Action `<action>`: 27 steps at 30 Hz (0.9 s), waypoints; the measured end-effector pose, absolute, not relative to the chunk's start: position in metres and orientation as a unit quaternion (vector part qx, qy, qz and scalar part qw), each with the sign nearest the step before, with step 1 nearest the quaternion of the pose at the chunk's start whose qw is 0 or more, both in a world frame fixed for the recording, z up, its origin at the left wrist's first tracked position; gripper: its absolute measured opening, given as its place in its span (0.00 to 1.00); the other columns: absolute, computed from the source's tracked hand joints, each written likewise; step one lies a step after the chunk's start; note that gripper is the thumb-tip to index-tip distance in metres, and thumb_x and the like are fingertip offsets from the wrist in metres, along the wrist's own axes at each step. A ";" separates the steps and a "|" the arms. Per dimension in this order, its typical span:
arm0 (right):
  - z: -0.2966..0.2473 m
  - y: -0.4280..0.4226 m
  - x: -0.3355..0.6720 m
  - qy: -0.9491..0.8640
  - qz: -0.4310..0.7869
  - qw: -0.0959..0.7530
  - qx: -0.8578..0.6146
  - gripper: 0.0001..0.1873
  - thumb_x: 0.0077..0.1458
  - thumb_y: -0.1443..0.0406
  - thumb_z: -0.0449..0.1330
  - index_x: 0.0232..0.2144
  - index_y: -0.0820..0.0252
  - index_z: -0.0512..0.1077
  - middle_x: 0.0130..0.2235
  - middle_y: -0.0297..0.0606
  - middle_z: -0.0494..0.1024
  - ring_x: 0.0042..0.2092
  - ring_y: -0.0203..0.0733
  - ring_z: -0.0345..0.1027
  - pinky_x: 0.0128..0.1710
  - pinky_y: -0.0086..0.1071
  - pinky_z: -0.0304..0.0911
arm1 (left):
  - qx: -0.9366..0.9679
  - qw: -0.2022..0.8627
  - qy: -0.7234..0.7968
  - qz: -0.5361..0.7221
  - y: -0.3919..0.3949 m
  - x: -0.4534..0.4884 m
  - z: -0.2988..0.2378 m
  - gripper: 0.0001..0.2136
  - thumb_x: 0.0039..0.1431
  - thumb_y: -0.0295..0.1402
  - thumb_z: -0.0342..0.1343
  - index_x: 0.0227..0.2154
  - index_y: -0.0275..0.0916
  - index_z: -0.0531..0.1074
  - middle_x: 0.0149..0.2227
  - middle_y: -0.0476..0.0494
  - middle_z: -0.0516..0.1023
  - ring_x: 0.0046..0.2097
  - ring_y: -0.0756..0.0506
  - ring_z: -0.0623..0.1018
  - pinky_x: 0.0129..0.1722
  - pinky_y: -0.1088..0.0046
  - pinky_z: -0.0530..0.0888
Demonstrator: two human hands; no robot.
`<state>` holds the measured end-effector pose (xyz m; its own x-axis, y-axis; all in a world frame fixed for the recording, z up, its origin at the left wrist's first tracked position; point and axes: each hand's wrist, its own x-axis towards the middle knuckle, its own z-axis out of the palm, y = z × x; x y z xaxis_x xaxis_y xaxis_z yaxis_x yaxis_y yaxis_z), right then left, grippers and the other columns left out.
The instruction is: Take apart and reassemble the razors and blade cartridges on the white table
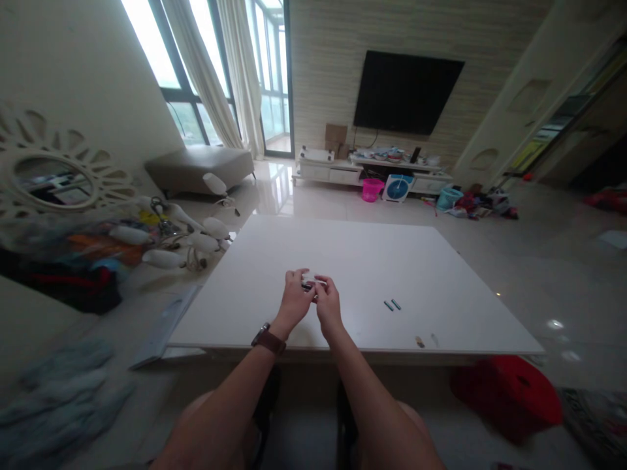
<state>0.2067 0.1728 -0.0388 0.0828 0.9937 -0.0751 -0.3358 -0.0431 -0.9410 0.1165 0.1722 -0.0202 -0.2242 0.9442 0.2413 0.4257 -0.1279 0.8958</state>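
Both my hands meet over the near middle of a white table point(353, 254). My left hand point(295, 297), with a brown watch on its wrist, and my right hand point(327, 301) are closed together on a small dark object point(308, 286) pinched between their fingertips; I cannot make out what it is. Two small teal cylinders, which look like batteries point(392, 305), lie on the table to the right of my hands. Two tiny items point(426, 340) rest near the table's front edge.
A red stool point(507, 395) stands at the lower right by the table. A white chandelier-like lamp point(176, 238) and clutter lie on the floor to the left. A TV point(406, 91) hangs above a low cabinet at the back, with a pink bucket and a blue fan.
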 end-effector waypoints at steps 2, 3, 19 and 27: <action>-0.043 0.179 0.207 -0.386 0.563 0.578 -0.447 0.12 0.52 0.61 0.58 0.40 0.57 0.69 0.35 0.38 0.80 0.36 0.41 0.75 0.30 0.30 0.69 | 0.561 0.290 0.600 0.492 0.176 0.114 -0.022 0.17 0.51 0.23 0.59 0.46 0.36 0.72 0.45 0.39 0.68 0.42 0.46 0.75 0.44 0.67 0.75; -0.044 0.182 0.207 -0.395 0.558 0.576 -0.448 0.12 0.52 0.60 0.59 0.40 0.57 0.70 0.35 0.38 0.79 0.36 0.41 0.75 0.30 0.29 0.68 | 0.559 0.315 0.589 0.491 0.177 0.113 -0.023 0.16 0.53 0.24 0.58 0.46 0.36 0.72 0.44 0.40 0.70 0.42 0.46 0.75 0.43 0.67 0.75; -0.049 0.165 0.206 -0.431 0.514 0.585 -0.456 0.14 0.55 0.56 0.60 0.39 0.58 0.71 0.38 0.40 0.81 0.39 0.42 0.76 0.36 0.32 0.70 | 0.346 0.594 0.451 0.568 0.159 0.123 -0.019 0.17 0.48 0.27 0.52 0.44 0.38 0.70 0.32 0.45 0.77 0.33 0.47 0.77 0.31 0.74 0.71; -0.044 0.161 0.215 -0.495 0.484 0.567 -0.447 0.12 0.57 0.56 0.59 0.39 0.56 0.71 0.36 0.37 0.81 0.38 0.41 0.75 0.38 0.32 0.69 | 0.338 0.607 0.423 0.582 0.157 0.126 -0.018 0.16 0.46 0.25 0.52 0.40 0.38 0.69 0.30 0.48 0.74 0.31 0.50 0.75 0.32 0.75 0.70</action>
